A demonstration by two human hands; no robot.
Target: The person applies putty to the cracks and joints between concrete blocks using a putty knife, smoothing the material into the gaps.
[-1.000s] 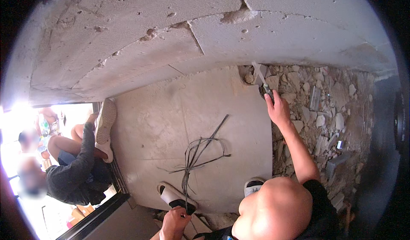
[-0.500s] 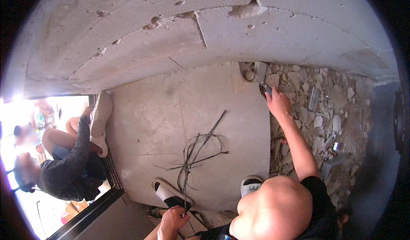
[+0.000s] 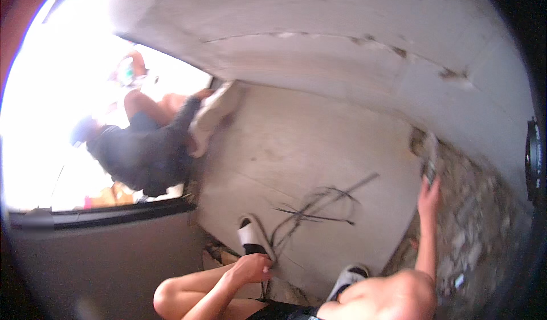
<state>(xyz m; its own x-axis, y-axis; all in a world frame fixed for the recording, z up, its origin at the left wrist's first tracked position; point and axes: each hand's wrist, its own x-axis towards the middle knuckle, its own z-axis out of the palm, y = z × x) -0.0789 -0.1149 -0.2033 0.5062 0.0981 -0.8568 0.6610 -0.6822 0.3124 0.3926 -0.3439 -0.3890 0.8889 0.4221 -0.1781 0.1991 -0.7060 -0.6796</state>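
My right hand is wrapped round the handle of a trowel, a pale flat-bladed tool. Its blade is blurred and rests by the far right corner of a large light slab, where rubble begins. Low in the view, my left hand is closed near my knee. A bundle of thin black cables lies loosely looped on the slab. One strand runs from it to the fingers of my left hand, which seem to pinch it.
Broken stone and rubble fill the strip right of the slab. A pale block wall rises at the far side. A person in dark clothes sits in the bright doorway at left, shoes at the slab's edge. A grey panel stands lower left.
The whole view has swung left and blurred, so the slab, cables and doorway appear farther right. More of the doorway and grey panel shows. Both hands keep their grips.
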